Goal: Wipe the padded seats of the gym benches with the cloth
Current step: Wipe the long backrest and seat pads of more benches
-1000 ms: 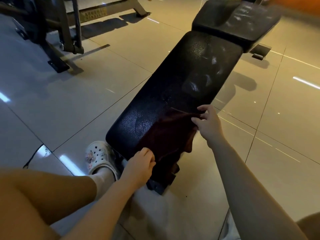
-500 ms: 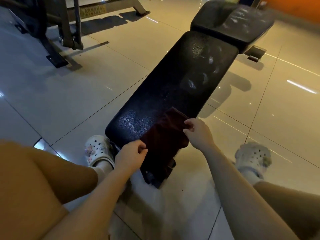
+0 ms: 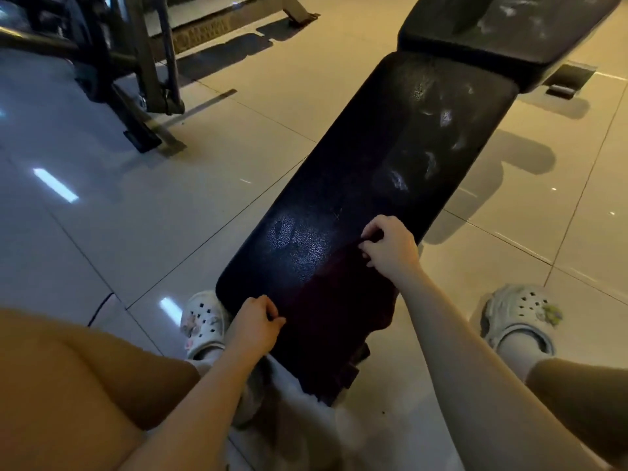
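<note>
Both hands' fingers (image 3: pixel 368 258) pinched on dark cloth (image 3: pixel 334 300), edges indistinct vs bench pad (image 3: pixel 390 171).

Far bench pad (image 3: pixel 503 25) cut off

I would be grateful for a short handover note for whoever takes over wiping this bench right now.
Left hand pinches the dark red cloth at its near-left edge. Right hand pinches its far corner.
The cloth lies spread over the near end of the long black bench pad.
Done: cloth laid out.
Left: smudges show further up the pad; the second pad beyond is also marked. Wipe both.
</note>
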A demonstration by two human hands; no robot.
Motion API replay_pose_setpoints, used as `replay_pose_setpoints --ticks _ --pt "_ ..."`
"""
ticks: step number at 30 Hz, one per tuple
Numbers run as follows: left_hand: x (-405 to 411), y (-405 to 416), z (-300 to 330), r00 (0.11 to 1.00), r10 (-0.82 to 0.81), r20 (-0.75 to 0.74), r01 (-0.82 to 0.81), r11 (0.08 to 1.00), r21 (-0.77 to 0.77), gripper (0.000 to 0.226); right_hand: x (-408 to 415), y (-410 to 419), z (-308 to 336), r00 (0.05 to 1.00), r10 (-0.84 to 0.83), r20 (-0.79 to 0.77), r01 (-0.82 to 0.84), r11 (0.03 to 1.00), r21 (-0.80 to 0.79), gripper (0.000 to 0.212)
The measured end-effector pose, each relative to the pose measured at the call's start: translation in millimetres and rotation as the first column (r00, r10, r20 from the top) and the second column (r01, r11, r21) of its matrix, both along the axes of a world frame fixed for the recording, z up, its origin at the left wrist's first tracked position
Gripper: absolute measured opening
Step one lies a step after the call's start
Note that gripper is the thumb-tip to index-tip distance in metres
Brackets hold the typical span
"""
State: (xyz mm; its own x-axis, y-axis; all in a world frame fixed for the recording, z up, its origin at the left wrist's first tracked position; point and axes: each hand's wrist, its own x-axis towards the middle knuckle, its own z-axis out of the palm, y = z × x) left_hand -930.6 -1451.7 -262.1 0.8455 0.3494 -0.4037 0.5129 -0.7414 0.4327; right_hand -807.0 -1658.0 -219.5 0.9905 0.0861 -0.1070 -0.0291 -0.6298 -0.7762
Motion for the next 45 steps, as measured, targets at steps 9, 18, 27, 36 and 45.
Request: replay_pose_setpoints --ticks 9,18,27,36,45 --pt "10 -22 76 0.981 -0.005 0.195 0.024 0.995 -0.094 0.025 -38 -70 79 0.994 -0.110 0.017 0.085 0.850 0.519 0.028" --pt "15 -59 97 0.827 0.009 0.562 0.007 1.000 -0.027 0.007 -55 -113 101 0.935 -0.297 0.195 0.196 0.889 0.413 0.024" --pt "86 -73 119 0.663 0.148 0.734 0.027 0.975 -0.221 0.012 -56 -122 69 0.871 -0.488 -0.049 0.462 0.782 0.418 0.018" --pt "201 -155 60 0.780 -0.073 0.621 0.195 0.972 -0.131 0.032 -21 -130 31 0.725 -0.678 -0.124 0.666 0.643 0.379 0.023" --pt "208 -181 6 0.744 -0.515 0.425 0.336 0.839 0.428 0.066 22 -156 1 0.635 -0.738 -0.228 0.750 0.517 0.413 0.022"
